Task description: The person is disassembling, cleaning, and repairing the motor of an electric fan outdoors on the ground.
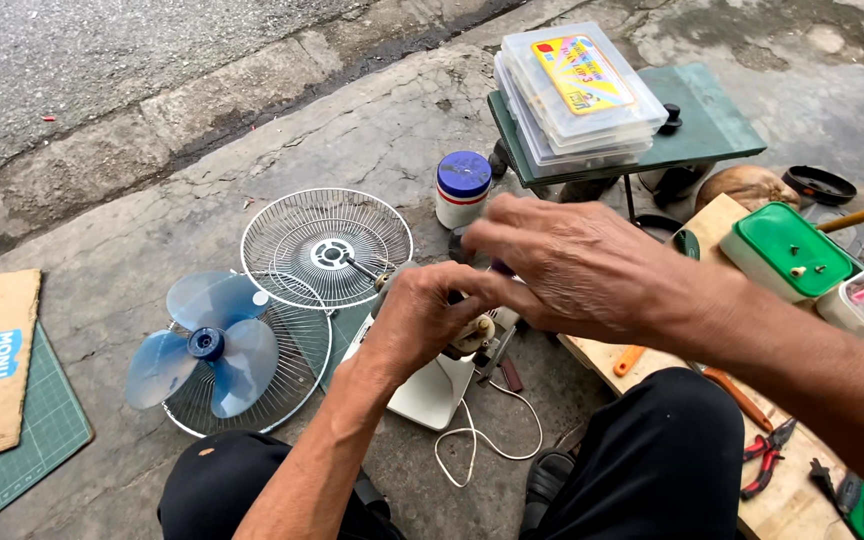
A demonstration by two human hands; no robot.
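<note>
Head view
Left hand: fingers curled tight around the fan motor, gripping it from the left.
Right hand: fingers spread flat and loose over the top of the motor, touching the left hand; whether it holds anything cannot be told.
Fan motor: between both hands, above the white fan housing on the concrete ground.
White cord: looped on the ground below the housing.
Blue fan blade: lying on a wire grille, left of the hands.
Second wire grille: behind the first, overlapping it.
Jar with blue lid: upright near the green stool.
Plastic boxes: stacked on the stool.
</note>
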